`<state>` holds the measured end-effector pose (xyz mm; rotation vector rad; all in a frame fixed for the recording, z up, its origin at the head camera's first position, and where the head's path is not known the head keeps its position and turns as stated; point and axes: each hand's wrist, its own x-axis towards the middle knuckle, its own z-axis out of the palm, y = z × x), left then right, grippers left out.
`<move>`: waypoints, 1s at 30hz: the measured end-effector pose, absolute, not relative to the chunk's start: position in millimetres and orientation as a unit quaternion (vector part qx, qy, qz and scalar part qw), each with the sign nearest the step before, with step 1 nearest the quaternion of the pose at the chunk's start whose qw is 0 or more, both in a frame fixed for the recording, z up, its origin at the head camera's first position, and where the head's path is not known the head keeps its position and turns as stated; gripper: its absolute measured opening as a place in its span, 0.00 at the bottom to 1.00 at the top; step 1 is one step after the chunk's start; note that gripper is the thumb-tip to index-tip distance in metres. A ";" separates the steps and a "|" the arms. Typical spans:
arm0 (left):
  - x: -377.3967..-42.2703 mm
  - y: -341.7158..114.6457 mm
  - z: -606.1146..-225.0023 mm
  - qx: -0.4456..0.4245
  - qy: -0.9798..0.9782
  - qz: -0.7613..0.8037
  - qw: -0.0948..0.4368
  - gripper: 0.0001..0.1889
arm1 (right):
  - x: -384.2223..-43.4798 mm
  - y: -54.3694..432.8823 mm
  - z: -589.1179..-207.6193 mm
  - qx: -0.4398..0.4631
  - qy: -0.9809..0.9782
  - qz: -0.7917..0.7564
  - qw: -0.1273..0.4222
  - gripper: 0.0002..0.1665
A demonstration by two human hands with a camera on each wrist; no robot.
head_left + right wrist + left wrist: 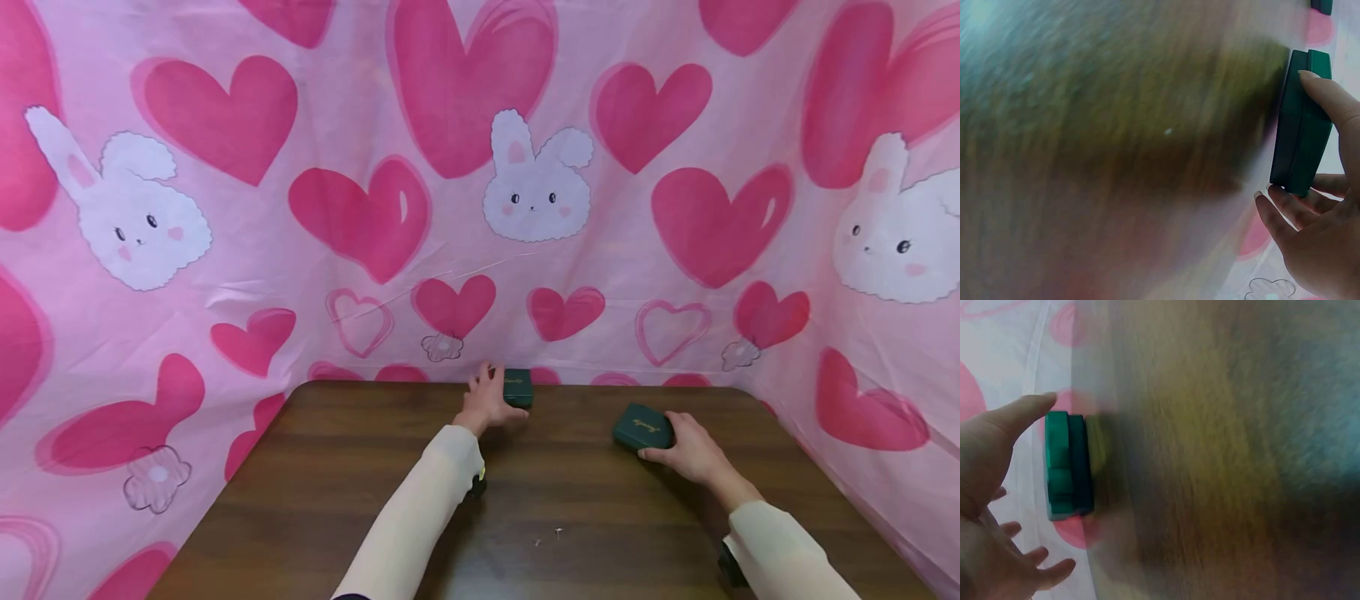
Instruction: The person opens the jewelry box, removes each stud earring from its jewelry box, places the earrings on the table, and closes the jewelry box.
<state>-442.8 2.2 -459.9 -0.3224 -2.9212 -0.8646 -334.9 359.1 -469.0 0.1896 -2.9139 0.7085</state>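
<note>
A dark green jewelry box [519,388] with gold lettering on its lid sits at the table's far edge. Beside its left side is my left hand [486,403], fingers and thumb spread apart; the left wrist view has the box [1067,465] between thumb and fingers, with the palm off it. Farther right, my right hand [697,452] grips a second green jewelry box [642,427], also gold-lettered, at its right end. In the right wrist view the thumb presses one face of this box [1302,125], while the fingers reach behind and below it.
Two tiny shiny pieces lie on the brown wooden table [360,492] toward the front, one of them a small pin-like piece [558,532]. A pink cloth [322,108] with hearts and rabbits hangs behind and on both sides of the table.
</note>
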 end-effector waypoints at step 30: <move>-487.1 -21.8 -467.5 -0.173 -0.936 -0.301 -0.058 0.57 | -325.1 359.3 -470.5 0.084 -0.977 0.139 0.135 0.35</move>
